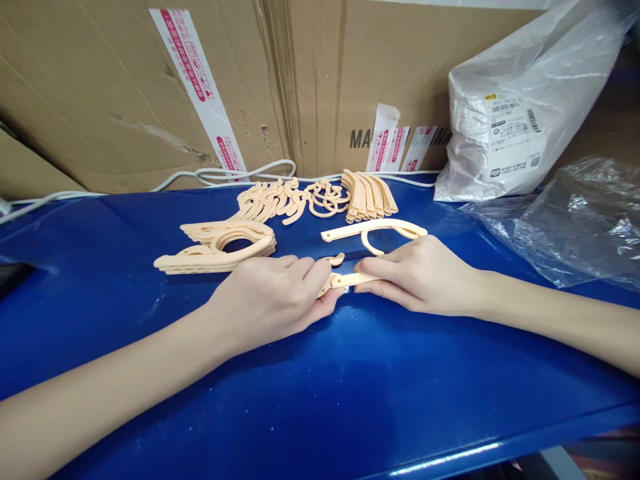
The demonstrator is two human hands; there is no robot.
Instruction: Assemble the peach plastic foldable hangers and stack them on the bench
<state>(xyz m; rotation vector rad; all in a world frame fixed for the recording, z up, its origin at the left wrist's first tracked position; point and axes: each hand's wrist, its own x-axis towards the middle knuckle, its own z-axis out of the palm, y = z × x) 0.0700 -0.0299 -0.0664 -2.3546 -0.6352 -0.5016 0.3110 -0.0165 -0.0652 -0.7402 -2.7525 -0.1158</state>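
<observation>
Both hands meet near the middle of the table on cream plastic parts that look like a folding clothes hanger. My left hand (280, 290) is closed, pinching a piece with a small hook end (337, 259) just beyond its knuckles. Between thumb and fingers, my right hand (415, 273) grips a slim hanger arm (364, 278), whose holed end meets the left hand's piece. How the two are joined is hidden by the fingers. Right behind my right hand lies a longer curved hanger arm (350, 231) with a bent strip (369, 243) under it.
Stacked hangers (245, 252) lie at the left. Behind them are loose curved pieces (265, 200), hooks (327, 200) and a row of arms (370, 195). Cardboard boxes (310, 87), a white cable (210, 175), a labelled plastic bag (510, 133) and clear film (575, 220) border the blue table (300, 413).
</observation>
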